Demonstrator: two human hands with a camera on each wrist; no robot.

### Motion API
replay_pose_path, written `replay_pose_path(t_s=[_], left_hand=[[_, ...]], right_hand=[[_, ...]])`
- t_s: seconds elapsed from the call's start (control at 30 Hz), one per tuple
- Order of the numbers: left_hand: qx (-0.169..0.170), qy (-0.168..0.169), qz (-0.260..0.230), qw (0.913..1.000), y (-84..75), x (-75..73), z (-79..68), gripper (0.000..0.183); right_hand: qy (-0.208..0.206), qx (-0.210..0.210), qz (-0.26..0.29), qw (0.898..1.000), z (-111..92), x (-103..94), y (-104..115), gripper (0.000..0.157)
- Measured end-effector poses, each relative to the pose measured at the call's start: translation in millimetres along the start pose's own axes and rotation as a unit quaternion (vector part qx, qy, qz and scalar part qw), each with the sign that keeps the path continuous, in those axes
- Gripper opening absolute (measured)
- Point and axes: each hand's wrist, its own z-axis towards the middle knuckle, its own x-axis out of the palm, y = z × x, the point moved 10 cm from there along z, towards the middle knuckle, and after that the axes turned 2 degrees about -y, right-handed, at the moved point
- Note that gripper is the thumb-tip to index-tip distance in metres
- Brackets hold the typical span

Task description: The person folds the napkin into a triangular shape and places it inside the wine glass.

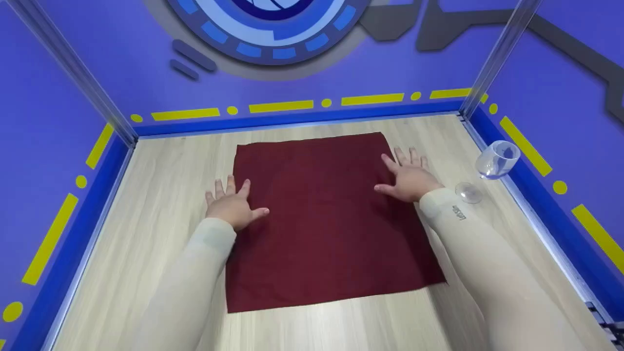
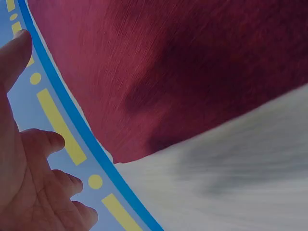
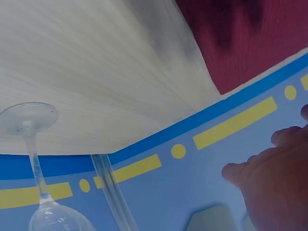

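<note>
A dark red cloth, roughly square, lies spread flat on the light wood table. Over its left edge is my left hand, fingers spread and thumb pointing in across the fabric. My right hand is over the right edge, also with spread fingers. Neither hand holds anything. In the left wrist view a corner of the cloth shows beside the left hand, with a shadow on the fabric. The right wrist view shows another cloth corner and the right hand.
A clear wine glass stands upright on the table, close to my right forearm and the right wall. Blue panels with yellow marks enclose the back and both sides, joined by metal corner posts.
</note>
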Motion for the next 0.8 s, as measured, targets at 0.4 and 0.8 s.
replay_pose_path(t_s=[0.4,0.8], left_hand=[[0.019,0.045,-0.03,0.9983,-16.4,34.8,-2.3,0.103],[0.0,0.091,-0.026,0.9955,-19.7,72.6,-3.3,0.103]], right_hand=[[0.046,-0.026,-0.015,0.999,-2.2,31.8,24.7,0.101],[0.137,-0.005,-0.005,0.99,-16.9,62.9,22.5,0.11]])
